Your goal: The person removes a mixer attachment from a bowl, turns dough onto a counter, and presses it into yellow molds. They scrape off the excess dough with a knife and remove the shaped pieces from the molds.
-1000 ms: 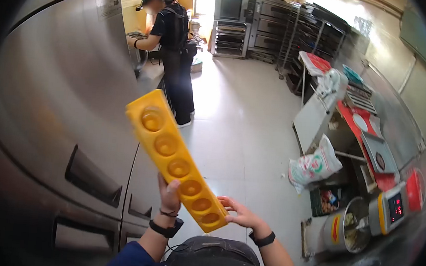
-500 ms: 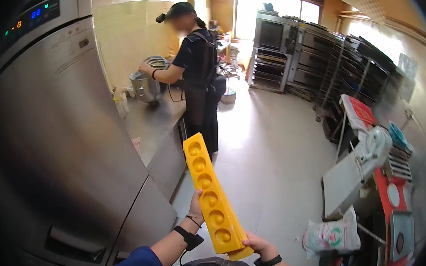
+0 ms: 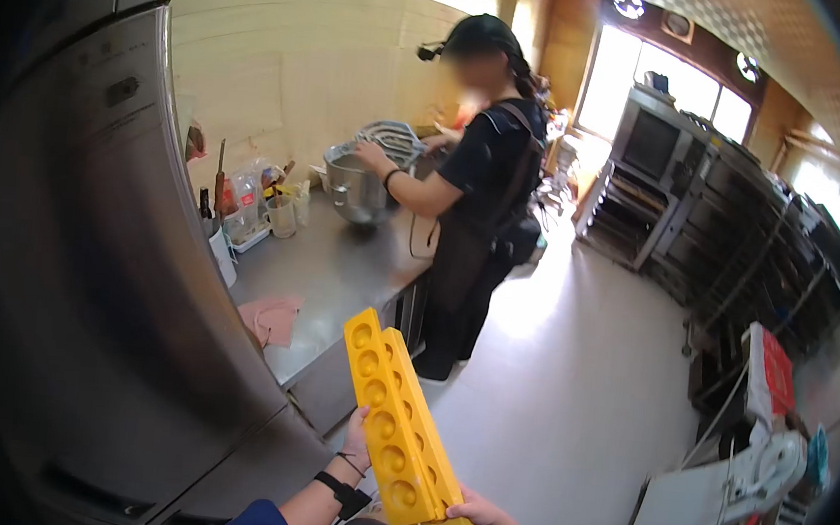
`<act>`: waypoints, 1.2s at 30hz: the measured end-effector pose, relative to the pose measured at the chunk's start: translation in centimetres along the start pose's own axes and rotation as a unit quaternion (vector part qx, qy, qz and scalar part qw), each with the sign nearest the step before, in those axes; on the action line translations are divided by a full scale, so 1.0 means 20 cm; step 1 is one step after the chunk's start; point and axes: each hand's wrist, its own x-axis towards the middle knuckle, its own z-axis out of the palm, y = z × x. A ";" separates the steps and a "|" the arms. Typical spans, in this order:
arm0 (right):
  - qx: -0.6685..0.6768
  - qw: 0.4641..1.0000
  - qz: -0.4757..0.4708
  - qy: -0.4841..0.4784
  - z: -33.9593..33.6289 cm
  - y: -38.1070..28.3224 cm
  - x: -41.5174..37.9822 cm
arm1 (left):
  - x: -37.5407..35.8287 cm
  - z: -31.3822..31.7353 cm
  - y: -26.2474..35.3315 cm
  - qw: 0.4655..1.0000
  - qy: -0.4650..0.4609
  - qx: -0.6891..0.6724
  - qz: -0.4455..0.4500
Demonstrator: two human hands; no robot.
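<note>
Two long yellow moulds (image 3: 389, 428), each with a row of round hollows, are held in front of my body, tilted with their far ends up and to the left. They lie side by side, partly overlapping. My left hand (image 3: 358, 440) is closed on the left edge, its fingers mostly hidden behind the moulds. Around the lower right end, my right hand (image 3: 478, 509) grips with the thumb on top.
At the steel counter (image 3: 340, 281) on the left, a co-worker (image 3: 487, 169) handles a metal mixing bowl (image 3: 355, 186). A pink cloth (image 3: 273, 318) lies near the counter's front. A tall steel fridge (image 3: 95, 257) stands close left. Ovens (image 3: 651, 147) and a white machine (image 3: 708, 492) are to the right.
My view has swung left, bringing more of the counter into sight. The two moulds, earlier nearly stacked, now show fanned apart. The co-worker's hands are still at the bowl.
</note>
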 end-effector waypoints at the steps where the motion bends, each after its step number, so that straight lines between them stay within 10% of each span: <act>1: -0.013 1.000 0.003 -0.005 -0.06 -0.02 0.08 | 0.06 -0.02 0.05 1.000 -0.008 -0.006 0.010; 30: 0.096 0.960 0.221 -0.142 -1.26 -0.81 2.14 | 0.99 -0.29 0.96 0.919 0.331 0.014 0.212; 36: -0.184 0.946 0.208 -0.168 -1.33 -0.81 2.61 | 1.18 -0.20 1.10 0.863 0.416 0.231 0.169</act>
